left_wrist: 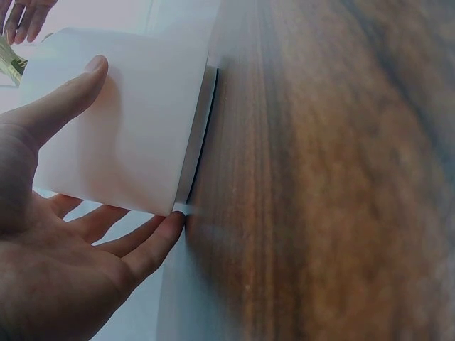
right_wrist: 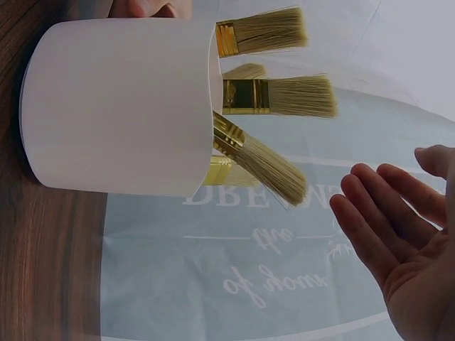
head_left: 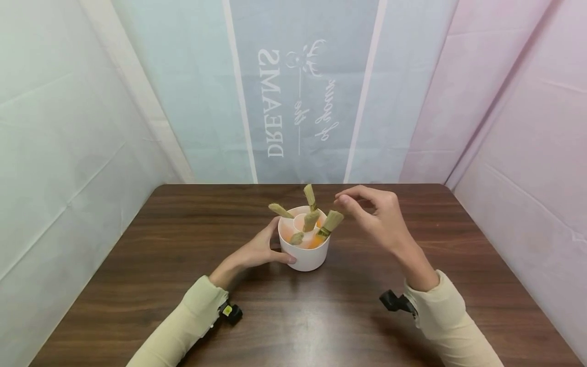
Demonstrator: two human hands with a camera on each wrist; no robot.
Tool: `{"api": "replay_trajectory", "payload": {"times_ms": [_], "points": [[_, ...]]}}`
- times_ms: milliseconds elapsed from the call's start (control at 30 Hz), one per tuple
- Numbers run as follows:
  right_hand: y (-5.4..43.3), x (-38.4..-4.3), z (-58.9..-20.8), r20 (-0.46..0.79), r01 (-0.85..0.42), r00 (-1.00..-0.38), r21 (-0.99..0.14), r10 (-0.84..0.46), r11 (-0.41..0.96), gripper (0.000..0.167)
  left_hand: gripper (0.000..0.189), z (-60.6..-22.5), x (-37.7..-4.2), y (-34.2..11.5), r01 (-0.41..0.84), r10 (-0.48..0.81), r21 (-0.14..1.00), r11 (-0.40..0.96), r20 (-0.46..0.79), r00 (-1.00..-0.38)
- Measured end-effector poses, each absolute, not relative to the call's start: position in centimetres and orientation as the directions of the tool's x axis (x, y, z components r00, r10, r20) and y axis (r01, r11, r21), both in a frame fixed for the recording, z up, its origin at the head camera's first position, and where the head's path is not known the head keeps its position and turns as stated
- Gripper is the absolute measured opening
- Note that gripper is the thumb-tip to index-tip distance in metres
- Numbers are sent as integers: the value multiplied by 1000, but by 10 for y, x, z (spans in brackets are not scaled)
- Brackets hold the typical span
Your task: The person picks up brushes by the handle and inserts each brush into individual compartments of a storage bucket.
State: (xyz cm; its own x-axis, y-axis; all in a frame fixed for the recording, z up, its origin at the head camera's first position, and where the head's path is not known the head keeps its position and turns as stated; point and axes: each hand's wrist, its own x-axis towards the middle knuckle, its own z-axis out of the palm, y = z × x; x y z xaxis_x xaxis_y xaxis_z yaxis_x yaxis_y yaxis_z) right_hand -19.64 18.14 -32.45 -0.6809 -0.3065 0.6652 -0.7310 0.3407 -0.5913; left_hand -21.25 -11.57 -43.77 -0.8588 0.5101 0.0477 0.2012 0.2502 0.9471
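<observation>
A white round pot point(head_left: 309, 261) with inner compartments stands upright on the table. Several flat paintbrushes lean in it bristles up, among them one brush point(head_left: 332, 221) slanting right over the rim and one brush point(head_left: 310, 195) at the back. My left hand point(head_left: 258, 250) holds the pot from the left; in the left wrist view its thumb lies along the wall and its fingers reach round the base. Right of the rim, my right hand point(head_left: 382, 218) is raised with fingers loosely bent and nothing in it. In the right wrist view its fingertips are apart from the nearest bristles point(right_wrist: 274, 170).
The dark wood-grain table point(head_left: 220, 209) ends at a hanging cloth backdrop point(head_left: 298, 168) with mirrored lettering. Pale cloth walls point(head_left: 527, 153) flank both sides. A small black camera point(head_left: 392, 300) is strapped at the right wrist, and another camera point(head_left: 233, 313) at the left.
</observation>
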Motion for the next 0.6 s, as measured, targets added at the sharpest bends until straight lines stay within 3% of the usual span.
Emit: {"api": "replay_trajectory", "payload": {"times_ms": [600], "points": [[183,-198,-325,647,-714,-698,-603,-306,355,16,106,-440,-214,-116,210,519,945,251,52,-853]]}}
